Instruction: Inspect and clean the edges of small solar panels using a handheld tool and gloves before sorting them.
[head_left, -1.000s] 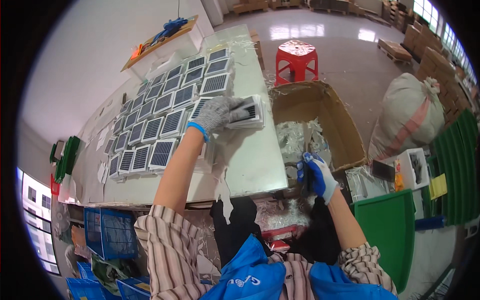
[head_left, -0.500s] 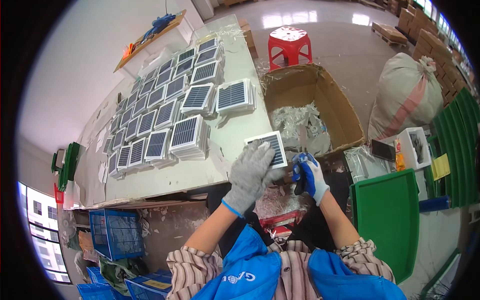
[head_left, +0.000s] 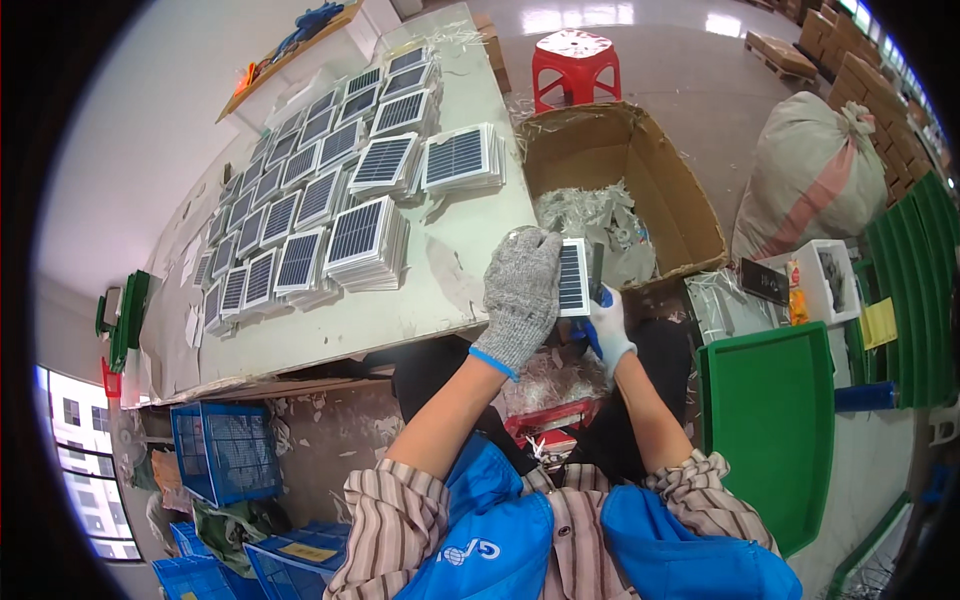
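One solar panel (head_left: 574, 280) pinched by left hand (head_left: 522, 292) (gloved) | right hand (head_left: 608, 328) curled round dark tool (head_left: 597, 268)

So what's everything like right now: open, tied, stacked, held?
Left hand: gloved, closed on a solar panel
Solar panel: held, partly hidden by that hand
Right hand: gloved, gripping a dark tool
Stacked panels: in piles on the table
Cardboard box: open, scraps inside
Sack: tied at the neck
Red stool: standing upright

1 head-worn fisheye camera looks down and forward from close above the left hand (head_left: 522, 290) and right hand (head_left: 612, 332), reaching past the bench (head_left: 410, 312) to distant floor (head_left: 690, 110).
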